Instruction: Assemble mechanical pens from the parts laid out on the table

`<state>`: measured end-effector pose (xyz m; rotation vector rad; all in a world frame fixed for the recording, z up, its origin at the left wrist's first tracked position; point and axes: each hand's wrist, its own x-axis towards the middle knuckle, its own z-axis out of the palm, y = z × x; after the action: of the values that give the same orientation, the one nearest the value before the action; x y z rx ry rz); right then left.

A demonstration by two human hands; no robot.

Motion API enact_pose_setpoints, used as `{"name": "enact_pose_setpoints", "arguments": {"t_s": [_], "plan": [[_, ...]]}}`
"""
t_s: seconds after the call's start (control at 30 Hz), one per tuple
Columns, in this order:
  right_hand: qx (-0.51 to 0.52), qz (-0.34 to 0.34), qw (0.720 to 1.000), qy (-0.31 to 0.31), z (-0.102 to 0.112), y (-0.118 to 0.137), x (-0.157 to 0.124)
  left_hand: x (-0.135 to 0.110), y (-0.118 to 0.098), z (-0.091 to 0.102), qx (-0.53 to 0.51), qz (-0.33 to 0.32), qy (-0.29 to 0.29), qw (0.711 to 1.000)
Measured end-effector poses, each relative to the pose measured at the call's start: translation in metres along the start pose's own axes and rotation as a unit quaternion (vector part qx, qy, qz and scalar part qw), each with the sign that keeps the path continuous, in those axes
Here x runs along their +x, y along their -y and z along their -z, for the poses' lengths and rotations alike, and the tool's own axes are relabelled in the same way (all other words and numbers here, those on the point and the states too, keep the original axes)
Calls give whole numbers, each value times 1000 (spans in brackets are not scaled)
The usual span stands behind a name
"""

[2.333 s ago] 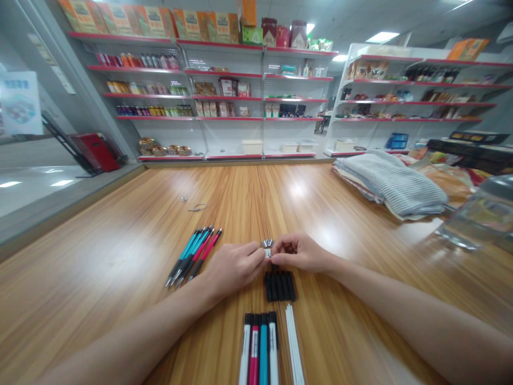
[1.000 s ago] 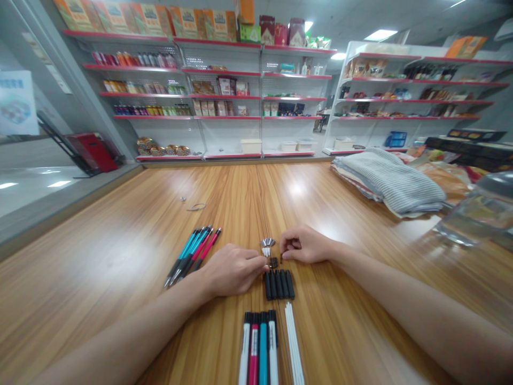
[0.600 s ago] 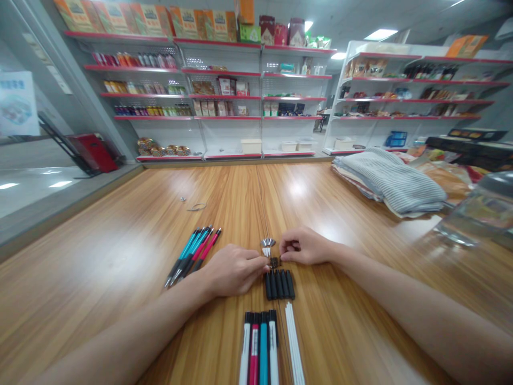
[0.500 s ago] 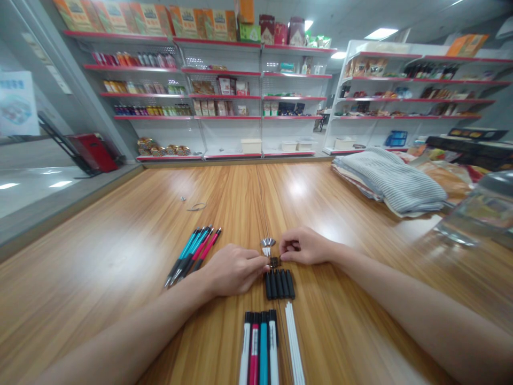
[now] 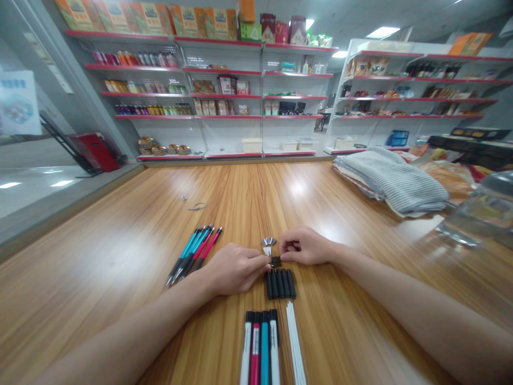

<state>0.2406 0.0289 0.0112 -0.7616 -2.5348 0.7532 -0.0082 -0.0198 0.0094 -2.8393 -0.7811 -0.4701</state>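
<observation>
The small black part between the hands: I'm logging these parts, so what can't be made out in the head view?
- Small black part: too small, and the left hand's fingers and right hand's fingers crowd its ends, so its exact shape is unclear.
- Silver pieces: too small to identify.
- Pens: lower ends cut off by the bottom edge.
- White rods: also cut off there.

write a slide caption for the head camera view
Left hand and right hand meet at a small black part above a row of black barrels on a wooden table.
</observation>
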Motion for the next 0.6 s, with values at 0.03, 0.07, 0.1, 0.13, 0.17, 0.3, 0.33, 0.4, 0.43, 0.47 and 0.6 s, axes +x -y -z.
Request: {"name": "enact_pose_setpoints", "arguments": {"t_s": [0.03,0.07,0.1,0.13,0.17,0.3,0.33,0.4,0.43,0.47,0.6], "plan": [[-2,-1,1000,-1,0,0,0,0,0,0,1,0,3,1000],[-4,-2,1000,-1,0,0,0,0,0,0,3,0,8,1000],[-5,-3,1000,-2,-1,-1,0,0,0,0,5,1,14,1000],[-4,-4,1000,-1,-1,-1,0,0,0,0,7,2,19,1000],[-1,-4,1000,0,-2,-2,0,0,0,-1,9,3,22,1000],[14,0,999,-34,-4,0,-2,-1,1,-3,20,6,12,1000],[13,6,998,-54,-5,3,-3,-1,1,-4,27,7,3,1000],[2,28,995,-95,-8,11,-4,-1,1,-4,43,12,-18,999],[-7,43,993,-109,-10,16,-4,0,1,-4,51,13,-26,998],[-15,58,991,-121,-13,22,-4,0,0,-4,58,13,-33,998],[-42,82,986,-140,-24,36,0,2,-3,-4,77,5,-42,996]]}}
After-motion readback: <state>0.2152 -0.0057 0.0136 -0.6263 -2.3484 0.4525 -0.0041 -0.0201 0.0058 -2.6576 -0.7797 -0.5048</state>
